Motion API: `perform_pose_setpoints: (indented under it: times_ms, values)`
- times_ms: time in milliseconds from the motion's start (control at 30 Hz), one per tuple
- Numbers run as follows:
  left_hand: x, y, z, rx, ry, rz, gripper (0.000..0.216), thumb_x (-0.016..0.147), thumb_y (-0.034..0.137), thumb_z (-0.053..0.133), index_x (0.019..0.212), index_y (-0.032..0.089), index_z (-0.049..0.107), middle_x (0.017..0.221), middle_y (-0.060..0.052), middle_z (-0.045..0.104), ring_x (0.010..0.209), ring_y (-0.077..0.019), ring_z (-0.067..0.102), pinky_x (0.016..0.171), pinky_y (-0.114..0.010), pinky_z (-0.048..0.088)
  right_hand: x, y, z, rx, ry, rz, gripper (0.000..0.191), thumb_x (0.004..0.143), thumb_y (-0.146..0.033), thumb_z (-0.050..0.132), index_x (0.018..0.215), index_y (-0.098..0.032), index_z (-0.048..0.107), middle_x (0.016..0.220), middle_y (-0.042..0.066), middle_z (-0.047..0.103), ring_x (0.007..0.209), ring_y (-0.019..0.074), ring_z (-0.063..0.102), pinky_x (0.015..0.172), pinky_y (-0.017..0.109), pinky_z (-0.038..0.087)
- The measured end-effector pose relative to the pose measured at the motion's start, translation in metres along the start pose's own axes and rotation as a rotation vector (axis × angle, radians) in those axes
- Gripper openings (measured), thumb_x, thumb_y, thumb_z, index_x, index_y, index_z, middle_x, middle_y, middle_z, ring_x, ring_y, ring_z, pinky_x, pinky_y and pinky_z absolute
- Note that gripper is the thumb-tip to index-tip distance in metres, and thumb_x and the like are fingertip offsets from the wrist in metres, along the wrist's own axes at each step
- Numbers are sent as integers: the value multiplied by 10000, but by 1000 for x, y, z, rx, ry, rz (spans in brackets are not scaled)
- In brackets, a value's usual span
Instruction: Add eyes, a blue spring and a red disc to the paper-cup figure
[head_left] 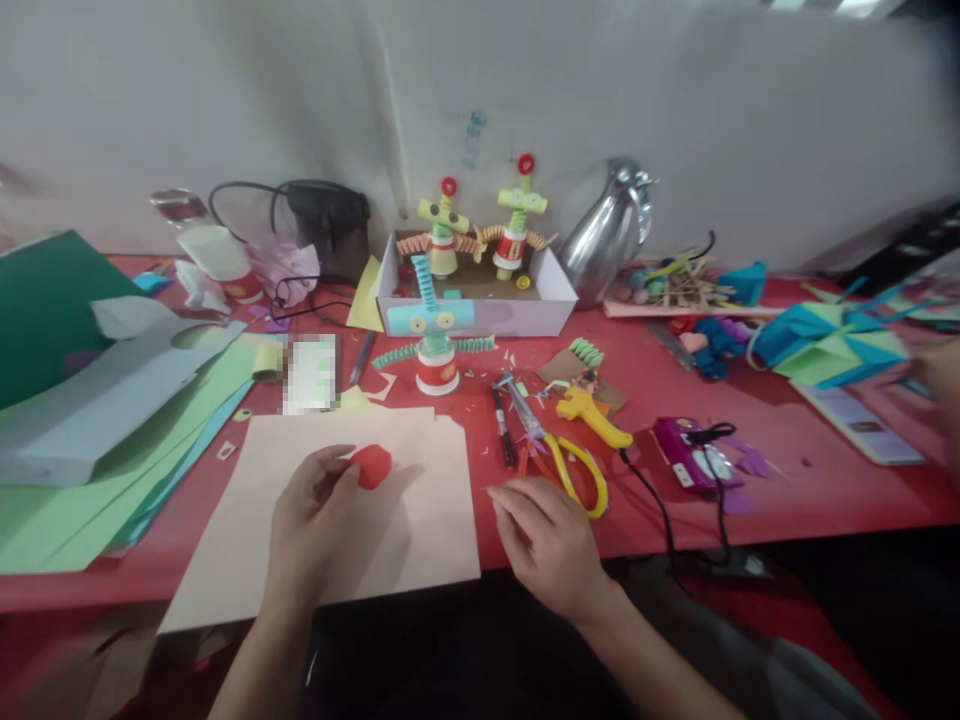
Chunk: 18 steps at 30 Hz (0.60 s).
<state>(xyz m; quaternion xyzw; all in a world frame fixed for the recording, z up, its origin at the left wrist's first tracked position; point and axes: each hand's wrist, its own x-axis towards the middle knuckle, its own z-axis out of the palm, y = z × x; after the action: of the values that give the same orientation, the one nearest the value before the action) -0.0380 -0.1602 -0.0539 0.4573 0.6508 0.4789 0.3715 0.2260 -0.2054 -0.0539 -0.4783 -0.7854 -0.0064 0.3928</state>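
Observation:
Between the thumb and fingers of my left hand (315, 510) is a red paper disc (373, 466), held above a large pale sheet of paper (427, 535). My right hand (551, 545) is to the right of the sheet, fingertips pinched together; anything between them is too small to make out. Just beyond it lie yellow-handled scissors (561, 465) and a black marker (501, 425). A paper figure with a light blue head (433, 317) and a red and white cup body stands behind the sheet.
A white box (480, 318) at the back holds two similar paper figures, beside a steel jug (611, 235). A yellow glue gun (592, 415) with a cable lies right, near a purple device (694, 455). Coloured paper sheets (52, 510) are stacked left. Another person's arm (941, 380) shows far right.

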Motion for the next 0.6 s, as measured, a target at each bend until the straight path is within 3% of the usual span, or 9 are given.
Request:
perform_pose_setpoints:
  times_ms: [233,333,533,600]
  values:
    - [1,-14,1,146,35,62,484,780,500,666,1189,244,630,1017,-42,681,815,-187,654,624,-249,492,3,26,-29,-148,28,129,210,951,-136,548,1095,-173,696,853,58,734,786,185,682,751,318,535]
    - [2,-14,-1,160,18,35,536,762,557,654,1205,256,624,1009,-38,695,829,-206,671,626,-267,517,-2,34,-35,-181,49,140,221,957,-152,558,1136,-173,687,799,40,753,633,150,676,633,275,509]
    - [5,-9,-2,333,50,16,546,758,590,611,1214,290,627,1008,-32,726,824,-238,700,672,-326,552,-8,38,-72,-230,253,180,171,941,-148,587,1086,-176,673,852,42,769,614,131,678,611,250,490]
    - [5,-8,-1,393,59,11,517,765,585,595,1203,312,631,997,-21,736,819,-252,708,684,-351,559,-11,35,-82,-240,254,205,116,952,-168,562,975,-179,674,747,26,732,562,132,639,579,262,468]
